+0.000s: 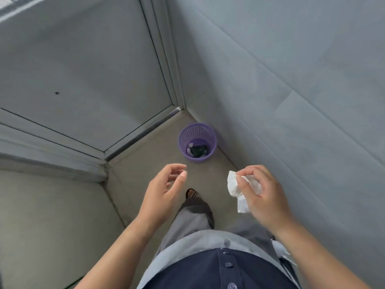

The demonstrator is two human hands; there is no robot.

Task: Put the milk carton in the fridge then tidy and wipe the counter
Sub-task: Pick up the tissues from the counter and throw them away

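Your right hand pinches a crumpled white paper tissue in its fingertips, likely for binning. The purple mesh plastic wastebasket sits beyond them; your left hand hangs empty, fingers loosely curled.

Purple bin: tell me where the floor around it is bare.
Bare floor lies between the purple bin and the door frame, and in front of the bin toward the left hand. Behind and right it is tight: the bin sits almost against the wall. The right hand holds a tissue.
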